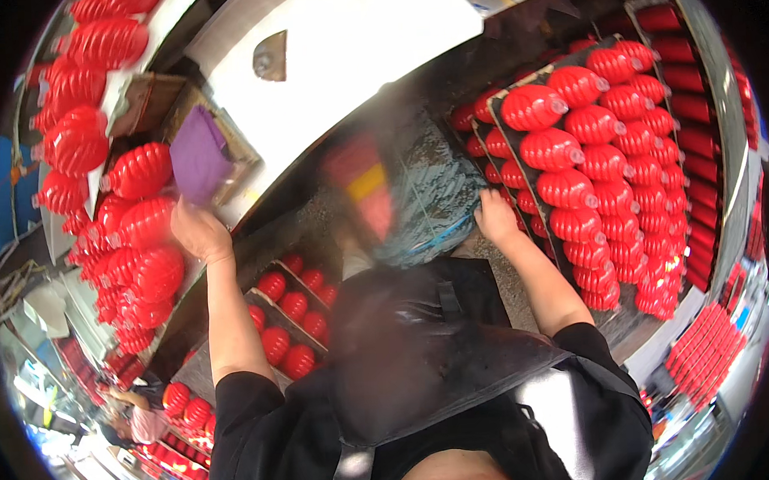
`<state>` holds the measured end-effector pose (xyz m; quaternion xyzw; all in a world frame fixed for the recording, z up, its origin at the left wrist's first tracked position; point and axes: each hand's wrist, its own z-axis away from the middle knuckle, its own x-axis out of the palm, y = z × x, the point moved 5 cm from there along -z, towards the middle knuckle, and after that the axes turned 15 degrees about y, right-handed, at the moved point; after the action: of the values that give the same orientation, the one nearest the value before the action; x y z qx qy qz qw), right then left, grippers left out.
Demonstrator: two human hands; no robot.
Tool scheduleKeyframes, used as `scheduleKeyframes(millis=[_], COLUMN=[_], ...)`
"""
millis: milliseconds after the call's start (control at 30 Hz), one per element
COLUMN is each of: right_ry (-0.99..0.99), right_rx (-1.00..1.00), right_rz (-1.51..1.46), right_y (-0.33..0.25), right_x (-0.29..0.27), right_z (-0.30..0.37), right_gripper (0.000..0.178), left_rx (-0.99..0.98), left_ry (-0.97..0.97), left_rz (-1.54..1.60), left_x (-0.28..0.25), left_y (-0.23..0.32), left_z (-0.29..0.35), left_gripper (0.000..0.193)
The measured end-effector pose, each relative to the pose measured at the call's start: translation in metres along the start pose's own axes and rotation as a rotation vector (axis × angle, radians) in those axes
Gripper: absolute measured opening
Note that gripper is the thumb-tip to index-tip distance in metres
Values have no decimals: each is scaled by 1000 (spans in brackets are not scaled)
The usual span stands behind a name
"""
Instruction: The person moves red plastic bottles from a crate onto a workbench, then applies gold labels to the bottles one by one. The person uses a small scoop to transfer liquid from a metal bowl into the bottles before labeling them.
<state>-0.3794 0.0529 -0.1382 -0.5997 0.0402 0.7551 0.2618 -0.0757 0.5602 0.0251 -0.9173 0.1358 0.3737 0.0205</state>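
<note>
My left hand (202, 232) is at the side of the white tabletop, between a purple cloth (200, 154) and a heap of shiny red ribbed lantern-shaped pieces (148, 223). Its blurred fingertips meet the lower end of the cloth and the nearest red piece; whether they grip either one cannot be made out. My right hand (498, 218) hangs lower, fingers loosely bent and thumb apart, with nothing visible in it. It is between a grey-blue plastic bag (434, 186) and a rack of red ribbed pieces (574, 163) with pale necks.
A bright white tabletop (342, 53) stretches ahead, with a small brown piece (270, 58) on it. Left of it stands a wooden box (147, 104). A tray of red round pieces (295, 308) sits low beside my left arm. Another person (143, 413) appears far left.
</note>
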Motion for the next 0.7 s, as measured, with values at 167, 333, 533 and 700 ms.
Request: scheduleKeyframes(millis=[167,333,533,700], right_ry=[117,66,-161,-337], right_rx=[-94,-210,-310,-336], right_rz=[-98,67,68,-266], right_y=[-50,-98,-117,-108], right_x=[8,35,78,91], right_z=[-112,-193,-258,-277], right_gripper=[71,101,96,80], left_rx=[-107,-118,-160,-139], left_ry=[-26,-64,-34,-33], left_rz=[-34,-45,30,34], left_x=[-3,1,0,0], left_y=[-4,-14,-16,-16], left_z=[7,13,12,11], left_gripper=[39,40,35,34])
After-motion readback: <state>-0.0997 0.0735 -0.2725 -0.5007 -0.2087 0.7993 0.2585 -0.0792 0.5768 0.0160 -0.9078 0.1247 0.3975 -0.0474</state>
